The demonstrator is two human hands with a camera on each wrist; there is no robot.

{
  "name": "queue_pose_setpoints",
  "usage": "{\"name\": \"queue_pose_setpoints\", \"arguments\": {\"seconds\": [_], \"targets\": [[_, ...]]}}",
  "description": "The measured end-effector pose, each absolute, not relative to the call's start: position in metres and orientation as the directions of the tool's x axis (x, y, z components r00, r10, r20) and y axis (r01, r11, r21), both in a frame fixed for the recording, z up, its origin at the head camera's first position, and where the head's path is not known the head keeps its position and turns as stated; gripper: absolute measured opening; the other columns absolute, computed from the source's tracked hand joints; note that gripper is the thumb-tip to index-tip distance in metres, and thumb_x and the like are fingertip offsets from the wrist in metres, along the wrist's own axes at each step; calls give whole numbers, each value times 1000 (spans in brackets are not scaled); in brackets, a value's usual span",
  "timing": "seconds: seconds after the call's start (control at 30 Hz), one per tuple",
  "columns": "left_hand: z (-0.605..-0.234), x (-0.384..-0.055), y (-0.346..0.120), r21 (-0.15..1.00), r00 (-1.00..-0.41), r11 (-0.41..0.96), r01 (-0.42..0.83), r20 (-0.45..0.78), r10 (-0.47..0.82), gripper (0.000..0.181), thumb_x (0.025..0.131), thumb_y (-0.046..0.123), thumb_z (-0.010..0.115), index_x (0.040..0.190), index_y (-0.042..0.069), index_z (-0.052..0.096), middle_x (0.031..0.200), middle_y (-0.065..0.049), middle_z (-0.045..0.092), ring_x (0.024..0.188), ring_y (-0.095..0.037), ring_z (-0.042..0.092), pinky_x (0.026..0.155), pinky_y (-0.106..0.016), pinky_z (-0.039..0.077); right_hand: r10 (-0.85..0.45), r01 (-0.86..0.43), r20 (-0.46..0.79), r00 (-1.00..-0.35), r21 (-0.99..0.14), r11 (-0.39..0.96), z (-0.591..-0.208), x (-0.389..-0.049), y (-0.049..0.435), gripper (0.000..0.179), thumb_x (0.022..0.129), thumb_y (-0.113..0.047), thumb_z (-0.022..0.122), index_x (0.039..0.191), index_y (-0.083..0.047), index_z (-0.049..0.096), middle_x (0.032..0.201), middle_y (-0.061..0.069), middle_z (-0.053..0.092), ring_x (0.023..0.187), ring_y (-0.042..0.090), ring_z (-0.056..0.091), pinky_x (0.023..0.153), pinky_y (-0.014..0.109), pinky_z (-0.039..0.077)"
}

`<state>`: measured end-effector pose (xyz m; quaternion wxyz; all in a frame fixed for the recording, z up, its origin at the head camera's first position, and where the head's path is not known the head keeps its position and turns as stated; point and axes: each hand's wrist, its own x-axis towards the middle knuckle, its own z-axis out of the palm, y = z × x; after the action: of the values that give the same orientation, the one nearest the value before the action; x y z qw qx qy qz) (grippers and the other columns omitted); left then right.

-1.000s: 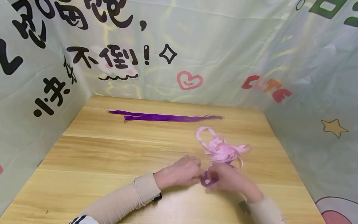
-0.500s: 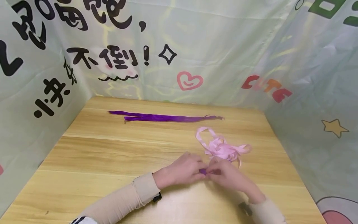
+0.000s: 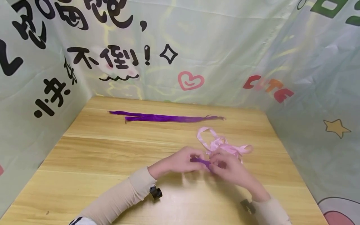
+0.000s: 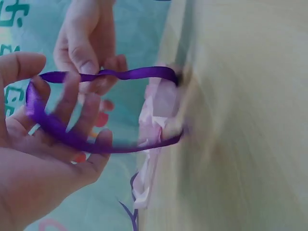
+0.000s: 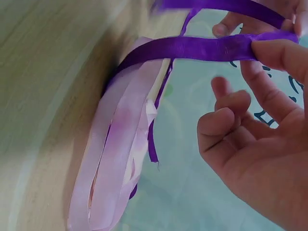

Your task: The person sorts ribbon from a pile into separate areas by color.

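Both hands work on a purple satin ribbon held above the table. My left hand has its curved fingers about one stretch; in the left wrist view the ribbon runs across these fingers and bends back in a loop. My right hand pinches another stretch between thumb and index finger, its other fingers loosely curled in the right wrist view. Toward the table the ribbon's lower parts hang down. Just beyond the right hand lies a loose heap of pink ribbon, partly hidden by that hand.
Two more purple ribbon strips lie side by side, stretched out near the back of the wooden table. Printed cloth walls enclose the table at the back and both sides.
The hands have risen slightly and moved away from the table's front. The small purple loop near the right fingers has become a stretch spanning both hands. The pink heap stays in place.
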<state>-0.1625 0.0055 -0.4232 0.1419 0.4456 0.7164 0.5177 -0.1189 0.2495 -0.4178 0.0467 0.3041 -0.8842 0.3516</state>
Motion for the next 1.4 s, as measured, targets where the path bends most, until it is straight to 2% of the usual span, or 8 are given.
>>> {"name": "queue_pose_setpoints", "arguments": {"seconds": [0.23,0.37,0.5,0.63,0.83,0.97,1.2,1.4], "targets": [[-421,-167,-1,909,-656,152,388,156,739,27,106,27,62,92,9,77,63,11,51,58,-1,45,61,-19,42,-478,-535,284,-831,-644,547,-414,-119,249,19,93,-5,74,96,-23,74,83,-15,66,74,1,55,68,24,51],[-420,-168,-5,910,-687,195,367,124,716,30,108,30,59,107,12,82,55,6,41,48,-5,30,47,-21,29,-468,-553,322,-823,-640,533,-411,-119,247,20,92,-2,75,97,-21,72,82,-14,65,74,1,56,68,24,52],[-421,-168,-4,880,-660,204,430,152,735,29,107,29,60,127,14,76,85,-3,74,71,-1,59,66,-20,50,-465,-549,318,-826,-644,534,-407,-118,243,19,92,-5,76,99,-22,74,76,-16,63,70,0,55,64,24,50],[-422,-167,-1,868,-643,208,452,155,750,27,107,28,62,127,15,73,127,-2,75,115,-5,65,96,-28,55,-480,-535,289,-828,-662,525,-403,-117,239,16,93,-7,77,103,-20,77,76,-15,63,70,0,55,61,25,51],[-419,-166,-6,878,-669,223,425,138,730,18,101,24,69,88,13,72,92,2,73,83,-7,59,76,-25,52,-482,-506,253,-839,-689,519,-402,-117,237,13,95,-12,77,103,-21,78,74,-12,61,67,1,53,54,23,49],[-419,-167,-13,880,-678,208,427,159,718,28,101,22,70,75,12,65,70,9,61,68,-2,55,83,-25,51,-471,-471,221,-854,-713,520,-402,-118,237,9,96,-17,78,103,-23,79,72,-11,60,64,4,55,50,24,50],[-417,-171,-32,887,-718,214,410,169,675,36,100,23,72,68,14,58,54,10,46,46,-5,40,49,-20,33,-479,-515,261,-838,-668,537,-402,-121,239,9,93,-16,80,99,-23,81,69,-16,60,64,0,50,54,24,46],[-411,-174,-59,871,-758,276,406,152,635,30,102,27,70,74,17,66,56,7,53,50,-11,48,62,-25,44,-469,-581,352,-810,-597,553,-403,-125,241,16,88,-10,83,98,-23,81,75,-19,61,76,2,52,69,27,47]]}}
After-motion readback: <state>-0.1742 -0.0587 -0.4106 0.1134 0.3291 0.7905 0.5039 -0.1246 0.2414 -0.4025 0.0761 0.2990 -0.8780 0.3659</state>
